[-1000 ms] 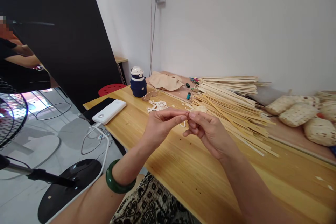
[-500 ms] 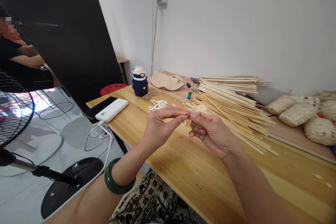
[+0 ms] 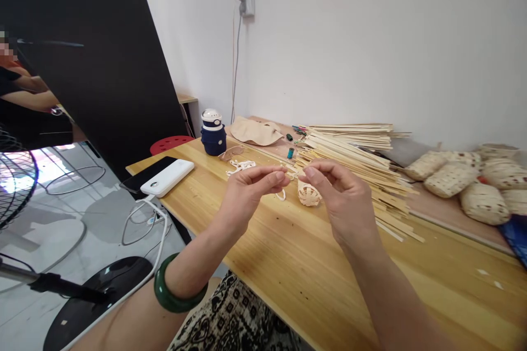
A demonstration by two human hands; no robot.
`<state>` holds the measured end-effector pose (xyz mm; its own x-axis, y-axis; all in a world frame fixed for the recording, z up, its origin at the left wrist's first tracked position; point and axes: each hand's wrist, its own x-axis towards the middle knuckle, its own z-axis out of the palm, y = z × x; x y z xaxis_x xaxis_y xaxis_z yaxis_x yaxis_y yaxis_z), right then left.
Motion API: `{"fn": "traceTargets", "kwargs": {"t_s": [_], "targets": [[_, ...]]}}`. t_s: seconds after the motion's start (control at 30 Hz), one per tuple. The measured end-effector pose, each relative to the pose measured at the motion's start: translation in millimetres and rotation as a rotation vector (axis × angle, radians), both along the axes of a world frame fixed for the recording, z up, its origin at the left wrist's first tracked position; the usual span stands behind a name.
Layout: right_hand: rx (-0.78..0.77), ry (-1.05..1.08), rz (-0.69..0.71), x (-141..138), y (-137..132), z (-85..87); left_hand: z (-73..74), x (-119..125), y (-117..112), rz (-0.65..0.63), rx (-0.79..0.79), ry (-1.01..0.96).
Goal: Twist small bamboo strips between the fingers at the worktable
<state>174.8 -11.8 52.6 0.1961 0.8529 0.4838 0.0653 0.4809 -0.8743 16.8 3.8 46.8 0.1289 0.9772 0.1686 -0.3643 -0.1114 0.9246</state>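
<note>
Above the wooden table (image 3: 284,263), my left hand (image 3: 253,192) pinches thumb against fingers, a green bangle (image 3: 175,288) round its wrist. Whatever lies in that pinch is too small to name. A short gap to the right, my right hand (image 3: 346,197) is also closed in a pinch, with its hold too fine to make out. Between and just beyond them, a small woven basket piece (image 3: 308,195) lies on the table, partly covered by my right fingers. A thin white loop (image 3: 281,195) rests near my left fingertips.
Bamboo strips (image 3: 354,159) spread behind my right hand, with woven baskets (image 3: 453,173) at far right. A blue bottle (image 3: 213,134), glasses (image 3: 231,152), thread spool (image 3: 290,153) and white power bank (image 3: 167,177) stand or lie leftward. A fan (image 3: 16,186) and another person's arm (image 3: 31,100) are at left.
My hands, whose fingertips were touching, have drawn apart, the right one moving rightward. The small woven basket piece now shows more between them. The whole view has shifted slightly.
</note>
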Motion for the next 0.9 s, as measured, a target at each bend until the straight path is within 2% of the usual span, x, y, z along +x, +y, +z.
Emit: {"fn": "traceTargets", "kwargs": {"t_s": [0.13,0.3,0.9], "targets": [[0.107,0.052,0.015,-1,-5,5.8,8.3,5,-8,-0.032,0.046,0.003],[0.081,0.111,0.096,-3,-11,11.0,15.5,11,-17,-0.054,0.116,0.037],[0.082,-0.014,0.067,1,-18,18.9,21.7,15,-21,-0.066,0.130,0.073]]}}
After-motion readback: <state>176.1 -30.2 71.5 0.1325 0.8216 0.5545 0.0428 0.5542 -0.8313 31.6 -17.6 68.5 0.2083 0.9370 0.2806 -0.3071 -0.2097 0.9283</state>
